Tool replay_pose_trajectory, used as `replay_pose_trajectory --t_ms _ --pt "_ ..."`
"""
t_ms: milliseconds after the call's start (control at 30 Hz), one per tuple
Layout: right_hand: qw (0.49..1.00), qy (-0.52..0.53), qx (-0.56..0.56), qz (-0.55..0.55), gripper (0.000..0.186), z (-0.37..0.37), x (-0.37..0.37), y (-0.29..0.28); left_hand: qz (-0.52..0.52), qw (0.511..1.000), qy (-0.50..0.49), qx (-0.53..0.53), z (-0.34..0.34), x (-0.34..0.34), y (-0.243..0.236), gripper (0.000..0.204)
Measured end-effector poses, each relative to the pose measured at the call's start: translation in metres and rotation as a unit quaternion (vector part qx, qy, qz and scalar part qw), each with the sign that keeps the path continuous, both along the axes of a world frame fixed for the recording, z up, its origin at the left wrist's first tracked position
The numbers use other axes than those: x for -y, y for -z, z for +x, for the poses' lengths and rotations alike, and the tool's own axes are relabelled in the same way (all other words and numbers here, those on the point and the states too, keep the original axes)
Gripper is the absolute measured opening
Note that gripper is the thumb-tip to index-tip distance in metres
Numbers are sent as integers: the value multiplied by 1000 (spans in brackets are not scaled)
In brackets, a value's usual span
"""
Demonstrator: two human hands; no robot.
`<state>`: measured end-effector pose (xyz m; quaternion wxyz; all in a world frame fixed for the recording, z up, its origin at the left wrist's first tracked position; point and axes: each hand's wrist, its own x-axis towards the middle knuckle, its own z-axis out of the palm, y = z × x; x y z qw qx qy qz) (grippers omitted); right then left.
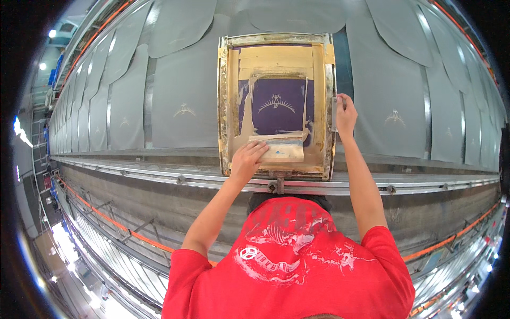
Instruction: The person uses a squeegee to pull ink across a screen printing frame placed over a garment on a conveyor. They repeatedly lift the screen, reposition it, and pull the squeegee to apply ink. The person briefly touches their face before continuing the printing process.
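A screen-printing frame (224,106) with worn metal edges lies in front of me on the long table. Its mesh (279,119) is dark purple, with a pale crest-like design in the middle and tan tape and cream ink around it. At the near end of the mesh sits a wide, ink-smeared squeegee (287,151). My left hand (248,160) is closed over the squeegee's left part, fingers on its top. On the frame's right side, my right hand (346,118) grips the edge at a small metal piece; its fingertips are partly hidden.
Grey fabric panels (183,106) lie in a row on both sides, several bearing the same pale design (394,118). A metal rail (340,187) with a clamp block (273,186) runs along the table's near edge, between the table and my body. Orange-edged rails (451,242) stand behind me.
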<state>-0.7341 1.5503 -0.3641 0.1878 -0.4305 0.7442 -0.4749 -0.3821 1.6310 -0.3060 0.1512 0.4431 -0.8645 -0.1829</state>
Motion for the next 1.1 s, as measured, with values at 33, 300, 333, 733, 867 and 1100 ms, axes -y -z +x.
replay_pose_trajectory --t_ms 33,300,333,733,867,1100 --pt "1000 3 -3 27 22 -2 0 -1 -4 1000 7 -3 4 -6 1 51" --pt "987 -34 -44 153 23 -15 0 -12 -20 997 66 18 15 -17 10 50" --pt "985 -52 -85 141 25 -16 -3 -9 -23 998 58 18 13 -7 12 49" --pt "877 -321 -340 115 39 45 77 -87 64 997 -7 -33 -46 228 -3 46" --pt "884 -318 -325 113 44 54 49 -55 52 999 -6 -10 -41 203 10 45" --pt "884 -334 -285 159 53 82 -64 -53 53 998 24 10 -11 92 15 44"
